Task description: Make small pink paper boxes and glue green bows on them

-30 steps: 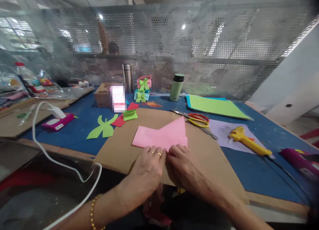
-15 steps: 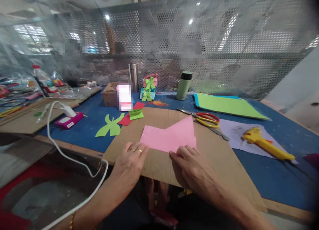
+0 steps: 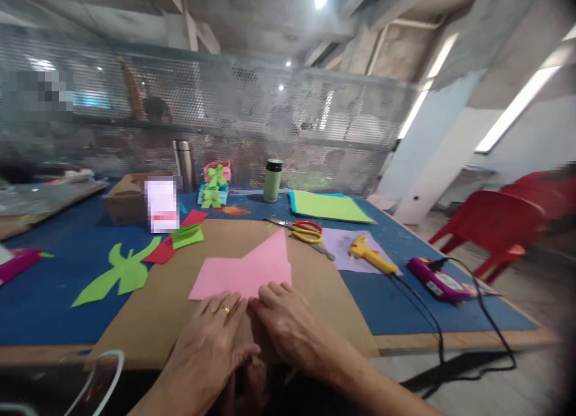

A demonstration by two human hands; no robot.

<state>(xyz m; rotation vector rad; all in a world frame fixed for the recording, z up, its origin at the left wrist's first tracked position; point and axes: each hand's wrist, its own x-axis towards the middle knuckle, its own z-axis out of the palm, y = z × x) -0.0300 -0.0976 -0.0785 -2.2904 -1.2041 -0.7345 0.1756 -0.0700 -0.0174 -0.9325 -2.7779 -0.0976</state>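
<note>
A pink sheet of paper (image 3: 245, 273), with a notched far edge, lies on a brown cardboard sheet (image 3: 333, 311). My left hand (image 3: 213, 326) rests at the paper's near edge, fingers stretched out and thumb apart. Close beside it, my right hand (image 3: 288, 320) is closed, its bent fingers pressed together on the near right edge of the same paper. The fingertips cover part of that edge. Beyond the paper lie scissors (image 3: 307, 231) with red and yellow handles. Left of the cardboard is a green paper cutout (image 3: 126, 271).
Red paper (image 3: 162, 252) and folded green paper (image 3: 188, 236) overlap the cardboard's left edge. At right are a yellow glue gun (image 3: 373, 257) and a purple power strip (image 3: 438, 278) with black cables. A green tumbler (image 3: 272, 180), green sheets (image 3: 333, 207) and a cardboard box (image 3: 123, 200) stand farther back.
The camera view has swung right, bringing the power strip and red chairs into sight. My right hand has come closer to my left along the paper's near edge.
</note>
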